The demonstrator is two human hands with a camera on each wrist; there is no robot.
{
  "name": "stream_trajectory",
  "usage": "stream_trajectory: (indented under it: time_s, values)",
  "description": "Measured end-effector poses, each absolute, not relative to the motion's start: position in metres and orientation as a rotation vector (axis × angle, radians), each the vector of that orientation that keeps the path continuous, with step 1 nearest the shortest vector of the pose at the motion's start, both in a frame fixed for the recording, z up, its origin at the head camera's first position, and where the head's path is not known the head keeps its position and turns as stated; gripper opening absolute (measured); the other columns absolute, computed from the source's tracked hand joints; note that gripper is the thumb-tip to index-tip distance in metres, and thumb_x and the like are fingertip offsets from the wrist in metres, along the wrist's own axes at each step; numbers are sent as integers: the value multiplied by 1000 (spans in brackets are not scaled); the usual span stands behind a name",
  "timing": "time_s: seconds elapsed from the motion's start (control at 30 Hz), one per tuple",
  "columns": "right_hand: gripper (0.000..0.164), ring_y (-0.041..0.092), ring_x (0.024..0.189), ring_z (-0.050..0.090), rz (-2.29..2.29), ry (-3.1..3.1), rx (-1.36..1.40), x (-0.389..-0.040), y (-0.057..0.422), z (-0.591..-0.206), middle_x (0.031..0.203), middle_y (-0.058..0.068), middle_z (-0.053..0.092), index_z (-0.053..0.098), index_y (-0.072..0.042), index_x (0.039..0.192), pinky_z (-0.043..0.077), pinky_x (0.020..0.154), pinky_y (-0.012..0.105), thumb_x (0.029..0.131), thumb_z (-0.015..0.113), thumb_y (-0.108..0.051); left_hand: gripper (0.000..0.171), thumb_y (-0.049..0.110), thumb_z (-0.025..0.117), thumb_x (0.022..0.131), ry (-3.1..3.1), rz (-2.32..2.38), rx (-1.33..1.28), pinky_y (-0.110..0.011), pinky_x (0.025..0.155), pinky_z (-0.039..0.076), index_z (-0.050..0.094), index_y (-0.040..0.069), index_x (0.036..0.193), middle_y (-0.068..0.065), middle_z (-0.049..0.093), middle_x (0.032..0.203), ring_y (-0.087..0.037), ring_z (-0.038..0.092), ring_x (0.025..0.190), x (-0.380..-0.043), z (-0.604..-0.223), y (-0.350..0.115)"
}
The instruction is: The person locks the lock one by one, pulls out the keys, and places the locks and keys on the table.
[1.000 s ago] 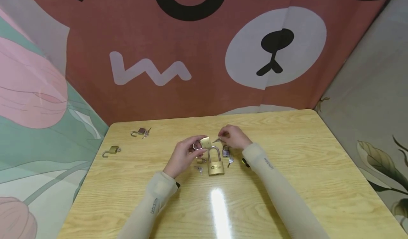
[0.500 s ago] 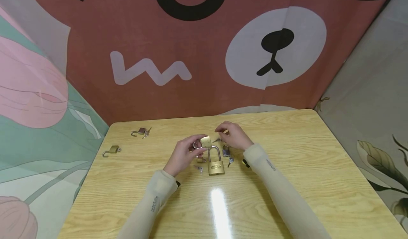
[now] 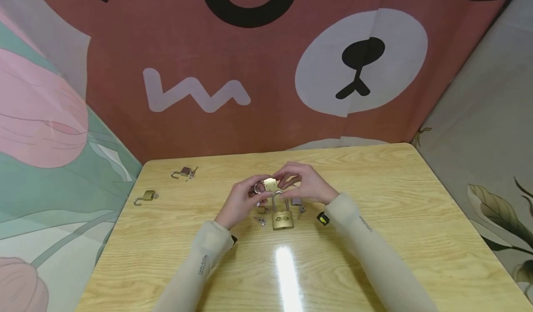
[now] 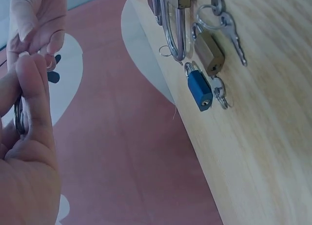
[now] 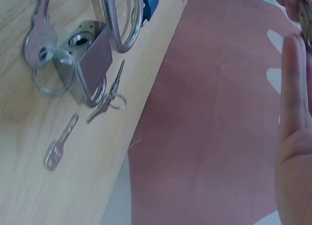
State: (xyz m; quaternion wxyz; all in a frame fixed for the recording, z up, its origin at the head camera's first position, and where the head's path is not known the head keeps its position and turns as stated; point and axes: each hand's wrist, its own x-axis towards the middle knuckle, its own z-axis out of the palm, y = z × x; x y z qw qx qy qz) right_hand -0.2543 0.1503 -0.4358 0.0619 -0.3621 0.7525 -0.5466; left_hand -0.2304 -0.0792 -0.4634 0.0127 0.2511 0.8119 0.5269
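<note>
My left hand [image 3: 238, 202] grips a brass padlock [image 3: 270, 184] above the table, its shackle toward the palm. My right hand [image 3: 307, 183] meets the padlock's right end, with thumb and forefinger about it. In the right wrist view the straight right forefinger [image 5: 294, 84] reaches the padlock's edge [image 5: 306, 23]. Just below the hands, a large brass padlock [image 3: 282, 220] lies with its long shackle pointing away. A blue padlock [image 4: 199, 90] and a small brass padlock [image 4: 209, 52] lie beside it.
Right of the large padlock is a dark-faced padlock [image 5: 92, 59] with a ringed key [image 5: 40, 42]. Two ringed keys [image 5: 111, 97] and a loose key [image 5: 59, 143] lie nearby. At the far left are an opened brass padlock [image 3: 149, 195] and a brown padlock [image 3: 185, 171] with keys.
My right hand has left the keys on the table and come left and nearer, up to the brass padlock. The left hand stays nearly still with its padlock.
</note>
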Motion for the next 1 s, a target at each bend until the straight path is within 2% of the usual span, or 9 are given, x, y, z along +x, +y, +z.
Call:
stream_trajectory:
  time_s: [0.17,0.33,0.47,0.57,0.67,0.83,1.0]
  values:
    - [42,39,85,66,-1672,2343,-1145,-249,146,-431,98,28,61,66,5,112,62,77,54,73,81,3,42,16,69,90,2502,1629,787,-51,65,62,59,17,132,-9,64,83,-27,67,68,-229,-461,-78]
    - [38,36,87,66,-1631,2414,-1149,-249,143,-434,101,24,62,65,6,110,62,77,50,75,79,6,47,17,68,92,2494,1618,781,-49,66,63,55,12,137,-11,66,85,-30,68,71,-230,-461,-78]
    - [41,30,92,65,-1572,2504,-1120,-260,143,-450,106,20,64,64,4,113,62,81,48,75,79,5,49,18,68,92,2512,1651,727,-41,71,63,50,10,138,-11,69,93,-25,69,79,-233,-462,-79]
    - [41,23,94,64,-1541,2559,-1049,-273,143,-462,109,14,65,65,-2,115,62,83,43,77,80,-3,43,15,70,91,2524,1737,626,-32,78,62,53,9,129,-11,72,102,-20,69,89,-241,-467,-82]
    - [40,17,94,64,-1513,2590,-979,-284,141,-468,110,8,66,65,-8,115,62,85,39,79,81,-10,35,12,71,89,2521,1817,532,-30,85,61,57,8,122,-14,72,109,-17,67,97,-250,-473,-84]
    - [39,17,96,64,-1438,2638,-900,-298,141,-477,111,6,66,64,-9,116,60,89,43,80,80,-10,32,11,66,93,2588,1708,506,-33,89,60,62,6,124,-15,70,118,-15,67,100,-263,-478,-85]
    - [40,17,96,63,-1299,2736,-805,-306,141,-488,110,4,66,65,-10,114,57,92,45,78,81,-11,36,9,60,97,2668,1427,568,-41,93,58,60,7,133,-17,67,125,-18,65,105,-273,-484,-86]
